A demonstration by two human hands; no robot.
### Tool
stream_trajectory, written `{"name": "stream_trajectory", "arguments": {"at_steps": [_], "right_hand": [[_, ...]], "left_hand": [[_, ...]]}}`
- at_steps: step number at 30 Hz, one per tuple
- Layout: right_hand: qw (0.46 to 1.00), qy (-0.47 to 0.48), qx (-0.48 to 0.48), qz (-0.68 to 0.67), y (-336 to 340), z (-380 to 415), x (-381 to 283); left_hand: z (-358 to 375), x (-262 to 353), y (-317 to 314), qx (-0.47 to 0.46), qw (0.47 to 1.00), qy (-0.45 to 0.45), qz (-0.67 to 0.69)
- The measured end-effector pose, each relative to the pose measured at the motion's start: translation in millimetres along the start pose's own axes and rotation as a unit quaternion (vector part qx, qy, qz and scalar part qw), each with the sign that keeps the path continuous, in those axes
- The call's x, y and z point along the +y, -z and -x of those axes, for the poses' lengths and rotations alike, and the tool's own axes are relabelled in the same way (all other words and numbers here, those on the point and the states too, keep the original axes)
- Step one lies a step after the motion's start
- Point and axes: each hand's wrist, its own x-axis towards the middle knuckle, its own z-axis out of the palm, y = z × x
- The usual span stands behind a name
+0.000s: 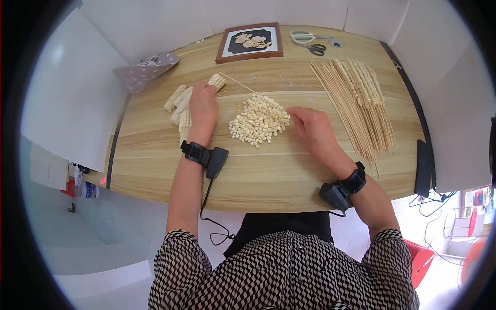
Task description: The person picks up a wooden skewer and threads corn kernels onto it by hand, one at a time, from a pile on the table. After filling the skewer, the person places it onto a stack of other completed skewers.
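Note:
My left hand is closed at the left of the kernel pile, its fingertips against a short piece of corn cob. More cob pieces lie beside and partly behind that hand. A loose heap of pale corn kernels sits between my hands. One thin wooden skewer lies slanted, its lower end touching the top of the heap. My right hand is at the right edge of the heap, thumb and fingers pinched together. Whatever is between those fingertips is too small to make out.
Bare skewers and several skewers threaded with kernels lie at the right. Behind are a framed picture, scissors and a small grey object. A patterned cloth item rests at the left edge. Cabled wrist devices are on both arms.

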Motion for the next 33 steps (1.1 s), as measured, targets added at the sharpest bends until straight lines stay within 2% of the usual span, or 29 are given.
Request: {"name": "stream_trajectory", "arguments": {"at_steps": [2,3,5,6,8,12,15,17,18,20,21,23,24,26,33], "right_hand": [[1.0,-0.002,-0.002,-0.001,0.0,-0.2,-0.2],[1.0,-0.003,-0.001,-0.002,-0.1,-0.3,-0.1],[1.0,-0.005,-0.001,-0.002,-0.1,-0.5,-0.4],[1.0,-0.007,-0.002,-0.002,0.3,-0.8,-1.0],[1.0,-0.01,-0.003,-0.001,0.6,-0.9,-1.2],[1.0,-0.013,-0.005,0.003,-0.3,-0.2,0.4],[1.0,-0.012,-0.004,0.001,0.3,-0.5,-0.4],[1.0,-0.011,-0.003,0.0,1.5,-0.8,-2.1],[1.0,-0.017,-0.01,0.008,2.4,-1.0,-3.4],[0.999,-0.022,-0.018,0.016,2.9,-1.3,-5.2],[0.999,-0.022,-0.023,0.017,3.2,-1.3,-5.4],[0.999,-0.021,-0.029,0.018,3.5,-1.1,-5.4],[0.999,-0.02,-0.035,0.017,3.2,-0.8,-5.0],[0.999,-0.019,-0.04,0.015,2.3,-0.2,-3.6],[0.999,0.0,-0.053,-0.009,0.5,1.1,-1.2]], "left_hand": [[-0.8,17.1,0.4,-0.043,0.988,0.012,0.15],[1.2,21.4,-1.2,-0.043,0.988,0.012,0.15],[6.0,26.1,-5.7,-0.127,0.956,-0.049,0.26],[6.7,26.5,-7.8,-0.127,0.956,-0.049,0.26],[6.7,27.0,-10.4,-0.192,0.946,-0.036,0.259],[5.8,25.7,-11.4,-0.199,0.942,-0.027,0.27],[7.2,25.3,-14.1,-0.184,0.94,0.022,0.286],[8.0,22.1,-16.3,-0.113,0.905,0.171,0.372],[7.3,19.7,-17.5,-0.113,0.905,0.171,0.372],[5.0,13.0,-18.8,-0.032,0.804,0.279,0.524],[5.5,8.4,-18.0,-0.03,0.804,0.279,0.524],[6.2,1.1,-15.5,-0.013,0.723,0.307,0.619],[5.9,0.2,-15.5,-0.012,0.723,0.307,0.619],[4.4,-1.3,-15.6,0.01,0.663,0.35,0.662],[3.4,-4.7,-13.9,0.006,0.626,0.353,0.695]]}}
